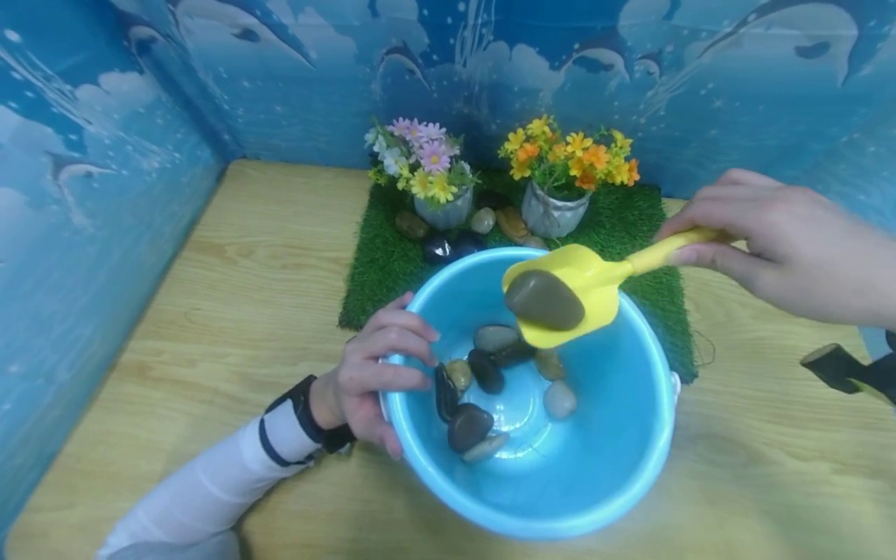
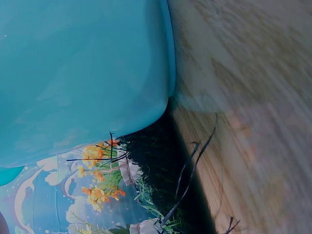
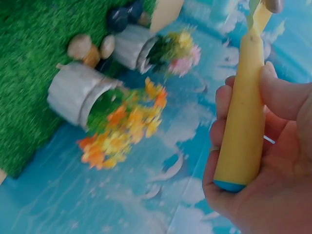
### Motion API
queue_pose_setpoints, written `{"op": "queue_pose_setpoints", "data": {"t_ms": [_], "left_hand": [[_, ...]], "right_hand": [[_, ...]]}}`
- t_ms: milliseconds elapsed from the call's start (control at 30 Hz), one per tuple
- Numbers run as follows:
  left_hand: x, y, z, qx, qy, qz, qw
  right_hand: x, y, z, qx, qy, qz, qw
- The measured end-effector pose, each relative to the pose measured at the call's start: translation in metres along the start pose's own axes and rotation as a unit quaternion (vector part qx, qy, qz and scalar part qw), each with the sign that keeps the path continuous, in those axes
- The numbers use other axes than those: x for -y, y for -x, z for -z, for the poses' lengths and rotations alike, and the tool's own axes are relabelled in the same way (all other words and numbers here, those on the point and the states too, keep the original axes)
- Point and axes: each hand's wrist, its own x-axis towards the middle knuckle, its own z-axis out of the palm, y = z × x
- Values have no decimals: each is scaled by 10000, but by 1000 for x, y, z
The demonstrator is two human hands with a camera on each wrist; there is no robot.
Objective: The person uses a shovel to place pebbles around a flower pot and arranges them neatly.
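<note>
A yellow toy shovel is in my right hand, whose fingers and thumb wrap its handle. One flat brown-grey stone lies on the shovel's blade, above the far part of a light-blue bucket. With its fingers over the rim and its thumb outside, my left hand grips the bucket's left side. Several dark, grey and pale stones lie on the bucket's floor. In the left wrist view the bucket's outer wall fills much of the frame, and the left fingers are mostly hidden.
Behind the bucket, a green turf mat bears two grey pots, one with pink and yellow flowers, one with orange and yellow flowers. Loose stones lie by the pots. A dark cut branch is at right.
</note>
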Motion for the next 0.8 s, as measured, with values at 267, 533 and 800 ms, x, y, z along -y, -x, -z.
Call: {"op": "queue_pose_setpoints", "data": {"t_ms": [267, 533, 800], "left_hand": [[2, -1, 0, -14, -52, -102, 9999], [1, -1, 0, 31, -63, -65, 10000], [2, 0, -1, 11, 25, -116, 9999]], "right_hand": [[-36, 4, -5, 28, 200, -1112, 9936], [-74, 10, -25, 943, 84, -2065, 9739], [-96, 15, -60, 1579, 144, -2240, 9616]]}}
